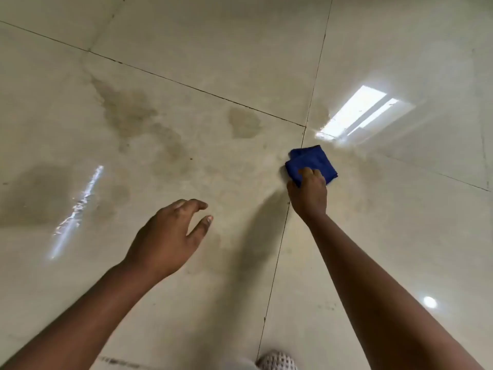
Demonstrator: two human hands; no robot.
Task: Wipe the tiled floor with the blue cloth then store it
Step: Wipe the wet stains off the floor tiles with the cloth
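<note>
A folded blue cloth (310,162) lies flat on the glossy beige tiled floor (202,60), right beside the crossing of two dark grout lines. My right hand (309,193) presses down on the cloth's near edge, fingers curled over it. My left hand (170,239) hovers above the floor to the left, fingers spread and holding nothing. Darker damp stains (128,110) mark the tile left of the cloth, with a smaller patch (244,122) closer to it.
A bright window reflection (365,113) glares on the tile just beyond the cloth. A streak of reflected light (77,209) lies at the left. A patterned bit of fabric or footwear (277,361) shows at the bottom edge.
</note>
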